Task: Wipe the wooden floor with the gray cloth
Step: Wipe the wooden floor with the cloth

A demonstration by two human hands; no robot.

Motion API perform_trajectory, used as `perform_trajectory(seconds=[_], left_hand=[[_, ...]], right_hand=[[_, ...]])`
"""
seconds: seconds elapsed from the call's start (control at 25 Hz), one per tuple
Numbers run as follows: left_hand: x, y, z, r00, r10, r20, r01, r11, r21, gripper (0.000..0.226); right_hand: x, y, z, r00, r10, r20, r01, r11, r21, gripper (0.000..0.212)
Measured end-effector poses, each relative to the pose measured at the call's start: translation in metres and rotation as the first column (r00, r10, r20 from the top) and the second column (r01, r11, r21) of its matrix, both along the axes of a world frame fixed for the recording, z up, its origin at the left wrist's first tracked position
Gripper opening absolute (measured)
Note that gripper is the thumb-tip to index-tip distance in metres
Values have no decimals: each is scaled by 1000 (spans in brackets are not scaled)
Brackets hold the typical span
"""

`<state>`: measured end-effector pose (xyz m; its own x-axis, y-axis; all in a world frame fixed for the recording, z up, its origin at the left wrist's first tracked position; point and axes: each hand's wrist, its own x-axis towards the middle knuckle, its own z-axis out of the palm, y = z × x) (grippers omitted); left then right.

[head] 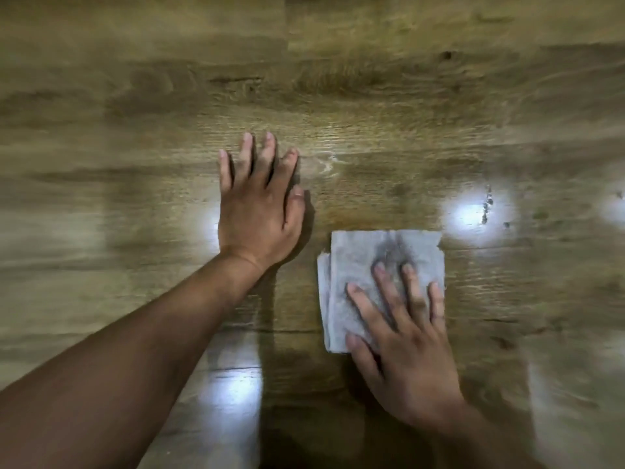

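Covering one corner of the gray cloth (pixel 355 265), the right hand (pixel 406 350) presses flat-fingered; left hand (pixel 257 211) spread on wooden floor (pixel 372 96).

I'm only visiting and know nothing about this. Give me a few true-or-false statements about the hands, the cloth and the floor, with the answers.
1. The right hand presses on the gray cloth with straight fingers. True.
2. The left hand holds a corner of the cloth. False: it lies flat on the bare wooden floor, apart from the cloth.
3. The cloth is crumpled into a ball. False: it lies folded flat, roughly square.
4. A dark smudge marks the cloth just beyond the right fingertips. True.
5. Bright light reflections show on the floor. True.
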<state>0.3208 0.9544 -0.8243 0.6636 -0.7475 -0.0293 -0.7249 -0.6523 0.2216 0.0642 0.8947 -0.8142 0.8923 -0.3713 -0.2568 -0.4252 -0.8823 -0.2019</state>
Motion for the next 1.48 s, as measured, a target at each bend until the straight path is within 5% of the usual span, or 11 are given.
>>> perform_trajectory(seconds=[0.16, 0.32, 0.52, 0.68, 0.76, 0.96, 1.12, 1.28, 1.48], left_hand=[[1, 3, -2, 1000, 20, 1, -20, 1000, 6, 61], [-1, 3, -6, 999, 20, 28, -19, 1000, -23, 58], [-1, 4, -4, 996, 61, -61, -70, 987, -147, 67], [-3, 5, -4, 998, -23, 59, 35, 979, -199, 70], [-1, 7, -4, 994, -15, 104, 38, 974, -224, 71], [-1, 5, -6, 997, -8, 75, 24, 979, -205, 71], [-2, 4, -6, 999, -1, 54, 13, 976, -218, 70], [1, 6, -3, 999, 36, -8, -37, 952, -305, 68], [2, 6, -12, 999, -49, 23, 53, 967, -250, 70]], right_hand=[[154, -104, -14, 999, 45, 22, -43, 992, -116, 66], [303, -211, -21, 999, -14, -42, 13, 999, -37, 67], [220, -144, -22, 996, -28, 82, 32, 998, -56, 58], [29, -2, -1, 999, 27, 35, -27, 1000, 16, 63], [5, -1, 6, 996, 63, 55, -66, 997, 42, 64], [207, -132, -16, 994, 86, 65, -77, 988, -132, 61], [308, -187, -11, 989, -80, -126, 81, 997, 7, 62], [214, -117, -9, 998, 59, -28, -61, 997, -50, 63], [-8, 18, 16, 989, -149, -6, 148, 976, 158, 59]])
